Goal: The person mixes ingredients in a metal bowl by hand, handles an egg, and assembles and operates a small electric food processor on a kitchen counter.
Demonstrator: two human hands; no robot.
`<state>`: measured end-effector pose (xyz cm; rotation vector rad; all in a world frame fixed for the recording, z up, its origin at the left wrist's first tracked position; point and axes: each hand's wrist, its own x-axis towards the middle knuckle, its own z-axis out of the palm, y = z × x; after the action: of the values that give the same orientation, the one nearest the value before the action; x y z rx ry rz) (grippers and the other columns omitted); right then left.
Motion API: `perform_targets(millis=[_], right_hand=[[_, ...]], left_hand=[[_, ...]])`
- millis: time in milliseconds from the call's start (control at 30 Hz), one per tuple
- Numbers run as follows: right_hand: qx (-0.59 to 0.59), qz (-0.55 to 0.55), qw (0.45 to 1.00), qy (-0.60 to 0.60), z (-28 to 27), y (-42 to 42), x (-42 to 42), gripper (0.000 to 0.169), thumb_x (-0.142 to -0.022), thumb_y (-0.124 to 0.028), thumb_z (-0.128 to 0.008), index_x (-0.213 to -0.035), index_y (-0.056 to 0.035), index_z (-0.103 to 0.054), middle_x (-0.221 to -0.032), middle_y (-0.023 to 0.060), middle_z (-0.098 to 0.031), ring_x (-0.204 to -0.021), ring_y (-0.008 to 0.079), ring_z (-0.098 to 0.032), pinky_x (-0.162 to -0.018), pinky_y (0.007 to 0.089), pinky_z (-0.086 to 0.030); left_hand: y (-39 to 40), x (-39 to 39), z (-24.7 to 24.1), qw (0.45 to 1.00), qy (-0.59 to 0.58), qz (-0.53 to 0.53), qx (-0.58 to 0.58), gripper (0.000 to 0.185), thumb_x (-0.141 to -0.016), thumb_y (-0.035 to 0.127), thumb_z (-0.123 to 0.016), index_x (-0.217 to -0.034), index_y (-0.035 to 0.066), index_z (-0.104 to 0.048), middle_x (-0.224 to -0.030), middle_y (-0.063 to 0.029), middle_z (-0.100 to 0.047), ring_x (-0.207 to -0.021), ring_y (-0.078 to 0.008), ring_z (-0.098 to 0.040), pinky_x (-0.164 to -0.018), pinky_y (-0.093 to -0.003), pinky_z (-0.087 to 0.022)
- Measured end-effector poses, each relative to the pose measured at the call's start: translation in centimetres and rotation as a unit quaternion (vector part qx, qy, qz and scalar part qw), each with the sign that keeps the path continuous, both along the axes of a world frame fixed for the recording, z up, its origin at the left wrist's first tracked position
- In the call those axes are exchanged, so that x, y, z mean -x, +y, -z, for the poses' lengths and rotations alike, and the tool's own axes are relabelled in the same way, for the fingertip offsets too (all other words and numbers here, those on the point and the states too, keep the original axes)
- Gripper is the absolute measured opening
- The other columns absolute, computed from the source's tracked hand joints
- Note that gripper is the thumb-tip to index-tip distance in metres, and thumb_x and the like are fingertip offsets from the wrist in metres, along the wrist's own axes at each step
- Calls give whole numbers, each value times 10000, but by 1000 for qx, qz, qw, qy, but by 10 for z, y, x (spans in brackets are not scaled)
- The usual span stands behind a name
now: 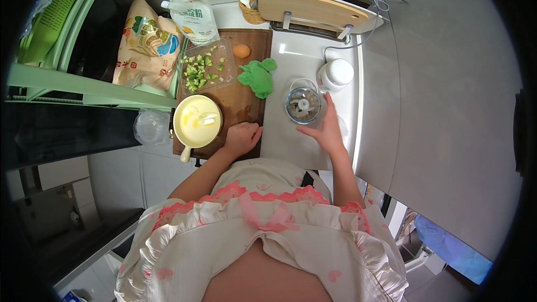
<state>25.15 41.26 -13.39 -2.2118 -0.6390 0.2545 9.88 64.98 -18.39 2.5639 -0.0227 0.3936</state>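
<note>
My right hand (325, 128) curves around the near right side of a clear chopper bowl (303, 105), thumb in front and fingers along its right side. Inside the bowl are a blade with a white hub and pale, greyish pieces. My left hand (242, 139) rests on the near right part of a wooden cutting board (239, 109), fingers curled, holding nothing that I can see. To its left stands a cream-yellow pan (197, 134) with yellow and whitish bits inside. Just behind the bowl is a white rounded appliance unit (337, 72), with a grey cord beside it.
A clear plastic tray (224, 61) of chopped green vegetable, a brown egg (241, 51) and a crumpled green cloth (256, 77) lie on the board. Behind stand a starch pouch (193, 19), a wicker basket (251, 10) and upright boards (314, 10). A grey panel (440, 92) borders the right.
</note>
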Motion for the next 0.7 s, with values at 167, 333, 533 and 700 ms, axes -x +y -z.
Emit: perform_targets(millis=[167, 333, 533, 700], right_hand=[[263, 1, 964, -38, -1, -52, 5, 1150, -564, -295, -888, -1478, -11, -251, -1493, 249, -303, -1385, 426, -291, -1145, 510, -226], [246, 22, 967, -65, 9, -63, 11, 1075, -577, -242, -868, -1448, 22, -296, -1301, 235, -450, -1189, 396, -458, -1053, 460, -371], [28, 188, 982, -4, -26, -30, -2, 983, -634, -300, -853, -1389, 90, -358, -1307, 260, -437, -1196, 409, -438, -1018, 440, -407], [82, 57, 989, -104, -39, 22, -5, 981, -607, -340, -861, -1354, 104, -405, -1256, 259, -459, -1157, 404, -444, -991, 444, -412]], left_hand=[[0, 0, 1, 1000, -6, -2, 14, 257, -878, 189, -634, -680, 76, -517, -620, -124, -551, -599, -326, -583, -525, -437, -456], [0, 0, 1, 1000, 1, -3, 14, 250, -874, 182, -637, -679, 78, -520, -616, -116, -549, -597, -318, -583, -520, -431, -458], [1, 0, 2, 1000, -1, -6, 17, 248, -869, 178, -644, -681, 77, -518, -620, -113, -552, -597, -316, -582, -516, -429, -455], [2, 1, 0, 1000, -9, -1, 30, 245, -869, 173, -644, -687, 74, -513, -623, -111, -547, -596, -314, -578, -520, -426, -456]])
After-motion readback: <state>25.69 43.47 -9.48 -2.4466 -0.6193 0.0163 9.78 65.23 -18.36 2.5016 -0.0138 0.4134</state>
